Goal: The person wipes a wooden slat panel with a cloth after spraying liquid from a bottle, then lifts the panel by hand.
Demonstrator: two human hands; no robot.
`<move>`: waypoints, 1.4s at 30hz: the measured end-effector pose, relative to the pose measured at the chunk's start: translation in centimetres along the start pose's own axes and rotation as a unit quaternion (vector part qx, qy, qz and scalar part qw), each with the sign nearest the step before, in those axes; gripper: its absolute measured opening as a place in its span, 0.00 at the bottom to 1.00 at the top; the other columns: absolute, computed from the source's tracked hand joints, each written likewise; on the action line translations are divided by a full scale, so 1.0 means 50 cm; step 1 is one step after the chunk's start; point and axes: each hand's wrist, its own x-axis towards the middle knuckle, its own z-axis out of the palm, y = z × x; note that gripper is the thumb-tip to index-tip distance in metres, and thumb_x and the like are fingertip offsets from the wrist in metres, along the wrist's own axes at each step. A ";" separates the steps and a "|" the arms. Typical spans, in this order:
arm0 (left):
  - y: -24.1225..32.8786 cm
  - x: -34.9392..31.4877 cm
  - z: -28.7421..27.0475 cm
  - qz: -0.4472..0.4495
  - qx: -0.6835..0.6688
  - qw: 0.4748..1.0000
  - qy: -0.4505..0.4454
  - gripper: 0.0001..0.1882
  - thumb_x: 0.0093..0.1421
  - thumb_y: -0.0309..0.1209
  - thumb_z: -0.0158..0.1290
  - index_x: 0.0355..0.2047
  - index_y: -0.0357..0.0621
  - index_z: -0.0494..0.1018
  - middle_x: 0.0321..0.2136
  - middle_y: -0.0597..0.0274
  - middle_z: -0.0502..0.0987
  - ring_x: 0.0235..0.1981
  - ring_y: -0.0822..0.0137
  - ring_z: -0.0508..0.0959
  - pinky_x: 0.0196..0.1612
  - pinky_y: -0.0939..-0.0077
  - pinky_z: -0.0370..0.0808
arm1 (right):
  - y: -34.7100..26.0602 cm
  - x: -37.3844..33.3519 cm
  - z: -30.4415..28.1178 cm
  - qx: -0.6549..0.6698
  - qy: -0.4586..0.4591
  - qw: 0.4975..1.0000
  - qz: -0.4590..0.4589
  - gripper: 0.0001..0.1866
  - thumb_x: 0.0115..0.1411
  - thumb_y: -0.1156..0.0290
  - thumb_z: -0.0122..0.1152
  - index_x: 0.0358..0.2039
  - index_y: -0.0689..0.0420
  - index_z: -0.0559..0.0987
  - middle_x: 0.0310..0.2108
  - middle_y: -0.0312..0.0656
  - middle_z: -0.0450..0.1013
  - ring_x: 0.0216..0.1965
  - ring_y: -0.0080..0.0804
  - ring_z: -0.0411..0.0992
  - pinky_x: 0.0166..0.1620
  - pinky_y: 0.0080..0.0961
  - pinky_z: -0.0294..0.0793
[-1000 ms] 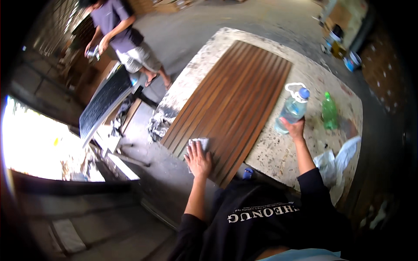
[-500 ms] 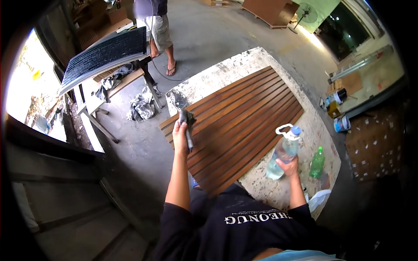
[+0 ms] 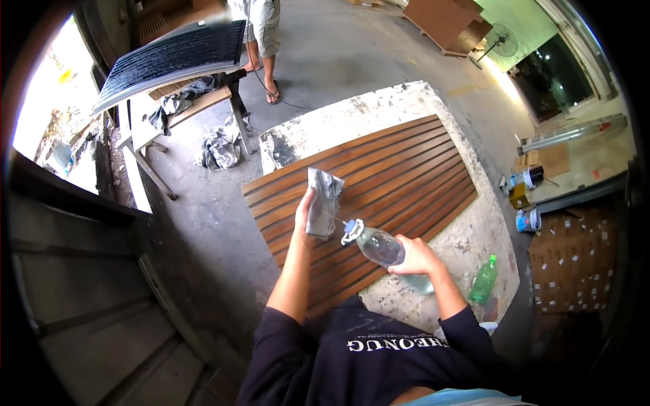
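Note:
My left hand (image 3: 304, 215) is closed on a folded grey cloth (image 3: 325, 201), held up over a brown slatted wooden panel (image 3: 399, 169). In my right hand (image 3: 418, 256) a large clear plastic bottle (image 3: 380, 247) lies tipped on its side, with clear liquid inside. Its blue cap and white ring handle point at the cloth, slightly apart from it. A thin line, seemingly a jet of liquid, runs from the cap to the cloth. Beneath the panel is a paint-spattered white tabletop (image 3: 406, 97).
A green bottle (image 3: 483, 281) stands on the table, right of my right arm. Far left, a dark ribbed panel (image 3: 177, 57) rests on a stand, with crumpled plastic (image 3: 221, 145) on the floor. A person (image 3: 265, 40) stands behind it. Buckets (image 3: 527, 220) sit at the right.
My right hand has brought the bottle left and tipped it from upright toward the cloth. My left hand has moved slightly right, turning the cloth's broad face into view.

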 end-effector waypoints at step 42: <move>0.199 -0.028 -0.085 0.405 0.293 0.856 0.131 0.14 0.67 0.30 0.41 0.48 0.35 0.68 0.38 0.58 0.76 0.36 0.68 0.78 0.42 0.74 0.76 | 0.135 0.088 -0.127 0.069 0.103 0.983 0.135 0.36 0.34 0.56 0.72 0.44 0.62 0.74 0.42 0.53 0.75 0.46 0.47 0.73 0.50 0.34 0.72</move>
